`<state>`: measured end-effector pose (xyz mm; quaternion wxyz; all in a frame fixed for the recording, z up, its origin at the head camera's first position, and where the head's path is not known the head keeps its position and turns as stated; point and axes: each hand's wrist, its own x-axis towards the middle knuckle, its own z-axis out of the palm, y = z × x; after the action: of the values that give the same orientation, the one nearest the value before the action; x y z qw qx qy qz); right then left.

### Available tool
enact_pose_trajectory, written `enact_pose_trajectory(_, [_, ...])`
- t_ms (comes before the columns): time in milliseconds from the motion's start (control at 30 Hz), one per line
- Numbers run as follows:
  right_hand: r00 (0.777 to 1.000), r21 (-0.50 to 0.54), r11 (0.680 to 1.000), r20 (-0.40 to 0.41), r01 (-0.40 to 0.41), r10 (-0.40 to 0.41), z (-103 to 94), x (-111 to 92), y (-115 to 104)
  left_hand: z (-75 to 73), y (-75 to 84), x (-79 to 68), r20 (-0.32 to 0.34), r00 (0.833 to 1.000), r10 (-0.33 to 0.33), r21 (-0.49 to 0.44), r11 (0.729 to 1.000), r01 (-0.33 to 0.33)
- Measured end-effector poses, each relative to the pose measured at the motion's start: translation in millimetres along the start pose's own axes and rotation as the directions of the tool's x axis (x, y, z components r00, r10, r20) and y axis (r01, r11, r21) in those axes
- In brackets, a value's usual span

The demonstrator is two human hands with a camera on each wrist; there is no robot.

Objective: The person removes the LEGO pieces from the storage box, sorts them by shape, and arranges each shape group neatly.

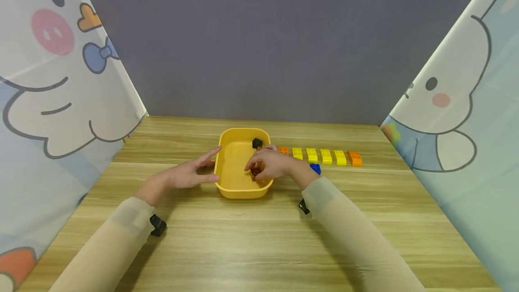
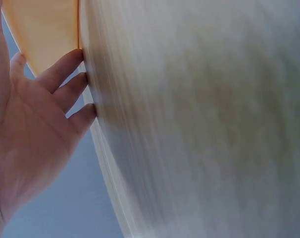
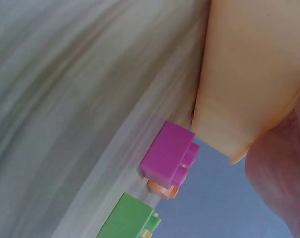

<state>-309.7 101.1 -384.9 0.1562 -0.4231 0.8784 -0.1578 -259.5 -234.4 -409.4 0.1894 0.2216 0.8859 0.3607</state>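
A yellow plastic bin (image 1: pixel 237 194) stands on the wooden table. My left hand (image 1: pixel 187 175) is at its left side, thumb and fingers spread and fairly straight, fingertips by the wall; the left wrist view shows this hand (image 2: pixel 36 119) with its fingers extended. My right hand (image 1: pixel 272 163) reaches over the right rim into the bin. Its curled fingers and thumb pinch a dark reddish-brown toy brick (image 1: pixel 256 173) low inside. Behind that hand, a black brick (image 1: pixel 257 143) lies in the bin's far right part. The bin wall hides the right fingertips in the right wrist view.
Right of the bin runs a row of bricks: yellow ones (image 1: pixel 311 155) with an orange brick (image 1: pixel 354 158) at the far end. A blue brick (image 1: pixel 315 168) lies nearer, partly behind the right wrist. Magenta (image 3: pixel 167 154) and green (image 3: pixel 127 218) bricks appear beside the bin.
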Motion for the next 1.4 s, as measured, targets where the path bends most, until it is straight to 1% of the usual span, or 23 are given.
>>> enact_pose_trajectory(67, [1.0,-0.005,1.0,0.009,-0.008,0.008,0.3,0.3,-1.0,0.1,0.2,-0.4,0.001,1.0,0.002,-0.001,1.0,-0.002])
enact_pose_trajectory(167, [1.0,0.017,1.0,0.004,-0.015,0.015,1.1,0.3,-1.2,0.1,0.2,-0.5,0.001,1.0,0.007,0.003,1.0,-0.007])
enact_pose_trajectory(333, [0.999,0.08,0.997,-0.052,0.004,0.0,1.7,-1.7,-1.4,-0.4,-0.5,0.2,0.001,1.0,0.013,0.014,1.0,-0.013])
enact_pose_trajectory(467, [0.995,0.083,0.996,-0.095,0.015,-0.007,2.0,-2.7,-0.6,-0.7,-0.7,0.8,0.003,1.0,0.018,0.018,1.0,-0.018])
enact_pose_trajectory(533, [0.994,0.08,0.997,-0.108,0.011,-0.002,2.7,-2.8,0.5,-1.0,-0.7,0.8,0.005,1.0,0.02,0.016,1.0,-0.02])
enact_pose_trajectory(633, [0.992,0.104,0.995,-0.127,-0.001,0.015,3.9,-3.0,1.8,-1.7,-0.5,0.6,0.005,1.0,0.016,0.017,1.0,-0.016])
enact_pose_trajectory(833, [0.983,0.189,0.982,-0.178,-0.007,0.042,6.4,-3.9,3.5,-1.6,0.0,-0.1,0.005,1.0,0.011,0.015,1.0,-0.011])
enact_pose_trajectory(967, [0.977,0.297,0.955,-0.209,0.02,0.045,6.4,-6.6,4.1,-0.9,-0.1,-0.1,0.005,1.0,0.013,0.008,1.0,-0.013])
enact_pose_trajectory(1067, [0.97,0.369,0.927,-0.24,0.06,0.033,2.4,-11.8,2.3,-0.3,-0.4,0.2,0.006,1.0,0.019,0.003,1.0,-0.019])
enact_pose_trajectory(1133, [0.965,0.39,0.918,-0.261,0.072,0.036,-2.7,-17.6,-0.2,-0.3,-0.4,0.3,0.006,1.0,0.021,0.004,1.0,-0.021])
enact_pose_trajectory(1267, [0.951,0.395,0.916,-0.304,0.076,0.052,-12.0,-31.6,-0.7,-1.1,0.0,0.4,0.006,1.0,0.02,0.005,1.0,-0.02])
enact_pose_trajectory(1400, [0.937,0.412,0.907,-0.344,0.09,0.063,-18.8,-48.6,5.6,-1.6,0.0,0.4,0.007,1.0,0.021,0.004,1.0,-0.021])
